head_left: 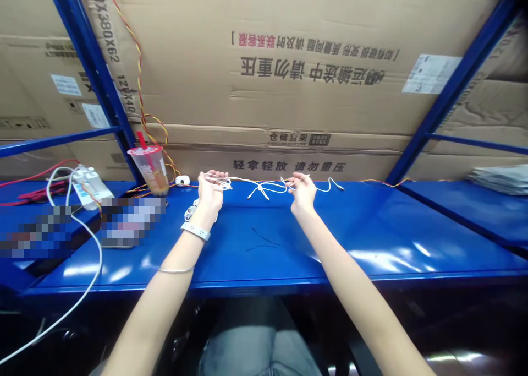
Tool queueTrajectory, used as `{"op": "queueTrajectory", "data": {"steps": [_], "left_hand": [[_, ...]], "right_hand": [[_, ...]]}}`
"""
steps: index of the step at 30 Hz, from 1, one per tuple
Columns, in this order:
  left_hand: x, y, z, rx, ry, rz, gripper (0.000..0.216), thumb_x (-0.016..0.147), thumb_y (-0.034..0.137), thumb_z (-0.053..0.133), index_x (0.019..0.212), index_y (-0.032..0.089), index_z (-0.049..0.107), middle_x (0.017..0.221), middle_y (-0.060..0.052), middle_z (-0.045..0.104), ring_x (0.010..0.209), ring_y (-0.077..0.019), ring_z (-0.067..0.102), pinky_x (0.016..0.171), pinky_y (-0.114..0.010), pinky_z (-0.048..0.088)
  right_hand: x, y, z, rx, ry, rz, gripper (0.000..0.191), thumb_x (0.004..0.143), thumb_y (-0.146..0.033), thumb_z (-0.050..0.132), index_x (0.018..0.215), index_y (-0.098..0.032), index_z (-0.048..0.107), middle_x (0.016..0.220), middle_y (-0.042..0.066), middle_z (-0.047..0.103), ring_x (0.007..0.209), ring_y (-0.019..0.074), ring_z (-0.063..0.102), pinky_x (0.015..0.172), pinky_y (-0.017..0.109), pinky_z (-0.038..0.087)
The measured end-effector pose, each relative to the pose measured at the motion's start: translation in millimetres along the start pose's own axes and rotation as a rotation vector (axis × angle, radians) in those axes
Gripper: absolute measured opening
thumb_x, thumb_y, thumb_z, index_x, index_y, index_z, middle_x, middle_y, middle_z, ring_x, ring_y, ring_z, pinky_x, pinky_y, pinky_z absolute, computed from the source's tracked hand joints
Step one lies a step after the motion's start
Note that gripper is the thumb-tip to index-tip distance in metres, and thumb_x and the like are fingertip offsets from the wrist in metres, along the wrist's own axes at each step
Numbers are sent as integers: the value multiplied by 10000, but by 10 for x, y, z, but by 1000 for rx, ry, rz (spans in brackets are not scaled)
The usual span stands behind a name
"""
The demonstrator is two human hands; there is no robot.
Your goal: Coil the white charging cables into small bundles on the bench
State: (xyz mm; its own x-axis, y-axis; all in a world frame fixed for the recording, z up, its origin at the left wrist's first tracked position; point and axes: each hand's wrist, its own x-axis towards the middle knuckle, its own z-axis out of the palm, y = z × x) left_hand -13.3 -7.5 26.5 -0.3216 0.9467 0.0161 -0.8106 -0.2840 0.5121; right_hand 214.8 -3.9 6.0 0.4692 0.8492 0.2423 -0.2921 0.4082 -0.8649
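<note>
A thin white cable [264, 188] with several plug ends hangs between my two hands above the blue metal shelf [330, 238]. My left hand [211, 190] is closed on a bunched loop of the cable; a white band sits on that wrist. My right hand [302, 191] pinches the cable farther along, and a loose end [336, 184] trails to the right of it. Another small coil of white cable [190, 211] lies on the shelf beside my left wrist.
A plastic drink cup with a red straw [152, 169] stands at the back left. A white power strip [91, 186] with a thick white cord lies at left, near red wires. Cardboard boxes [289, 62] fill the back. Folded papers [501, 178] sit far right.
</note>
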Motion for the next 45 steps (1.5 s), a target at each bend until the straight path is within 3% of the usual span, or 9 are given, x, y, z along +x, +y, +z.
{"op": "queueTrajectory", "data": {"steps": [3,9,18,26,33,36,39,41,45], "left_hand": [[-39,29,32,0,-105,2,434,963,387,275,621,179,443,475,37,431,453,-81,479,589,-227,473],[-93,114,58,-43,-246,-9,458,948,473,314,618,182,440,423,76,260,357,-56,276,399,-170,299],[-46,245,54,14,-179,55,448,961,444,287,606,194,398,410,85,210,330,-56,228,371,-179,257],[-144,197,98,14,-340,80,470,881,579,407,627,186,446,442,80,249,365,-50,279,388,-177,295],[-306,158,194,109,-422,27,378,875,514,485,691,185,509,486,72,266,392,-43,303,400,-168,315],[-328,150,201,101,-445,-41,369,883,502,478,698,186,520,482,70,246,382,-44,281,376,-165,293],[-346,116,201,112,-466,-92,369,892,497,464,701,187,520,482,67,231,375,-46,250,357,-162,270],[-359,95,201,114,-487,-106,363,904,485,451,706,188,520,484,65,221,378,-50,242,354,-162,263],[-380,111,198,146,-499,-78,353,919,475,423,732,194,526,493,60,230,390,-58,243,362,-167,268]], "right_hand": [[57,-14,-55,33,52,58,221,673,-98,520,873,-191,513,658,-34,608,561,78,602,436,142,388],[108,-48,-103,32,-195,279,294,541,-2,555,778,-172,525,638,9,637,552,120,602,437,194,444],[381,-367,-330,235,-179,101,243,604,-85,539,726,-220,377,566,-79,449,453,54,434,425,177,391],[404,-206,-421,-29,-128,142,156,534,-92,501,661,-182,486,618,-16,559,536,94,532,422,182,366],[315,-73,-296,-249,-191,141,134,619,-115,522,710,-164,608,684,6,623,666,128,585,634,257,474],[101,-91,-135,-358,-418,23,139,685,-188,599,807,-173,664,845,25,686,851,173,610,766,303,479],[-167,-66,41,-618,-934,-284,267,856,-320,513,1062,-223,653,1113,40,662,1050,184,574,926,351,429],[-304,-10,130,-774,-1172,-430,279,895,-322,486,1109,-242,645,1151,38,648,1090,181,555,981,359,389],[-379,119,184,-886,-1320,-480,260,925,-289,449,894,-196,690,966,48,692,943,171,605,921,341,427]]}}
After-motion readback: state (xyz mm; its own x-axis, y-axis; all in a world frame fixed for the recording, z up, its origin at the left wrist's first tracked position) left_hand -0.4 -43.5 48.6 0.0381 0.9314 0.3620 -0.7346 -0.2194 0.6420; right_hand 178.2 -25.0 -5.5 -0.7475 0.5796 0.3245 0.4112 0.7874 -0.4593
